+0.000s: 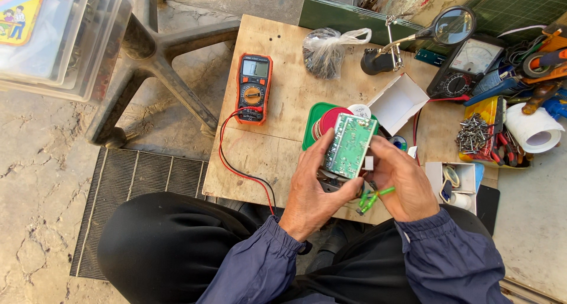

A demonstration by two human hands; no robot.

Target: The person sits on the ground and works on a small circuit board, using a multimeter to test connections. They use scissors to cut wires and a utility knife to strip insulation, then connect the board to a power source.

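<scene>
Both hands hold a small green circuit board (pixel 349 144) above the near edge of a low wooden table (pixel 277 97). My left hand (pixel 311 195) grips the board's left and lower side, thumb along its edge. My right hand (pixel 403 183) pinches its right side, with green wires (pixel 373 199) hanging below between the hands. A green tray with a red spool (pixel 326 120) lies just behind the board.
An orange digital multimeter (pixel 253 87) with red and black leads lies at the left of the table. A plastic bag (pixel 326 51), a magnifier stand (pixel 440 29), an analogue meter (pixel 466 68), a white box (pixel 398 102), screws (pixel 472 133) and tools crowd the back and right. A chair base (pixel 153 56) stands at left.
</scene>
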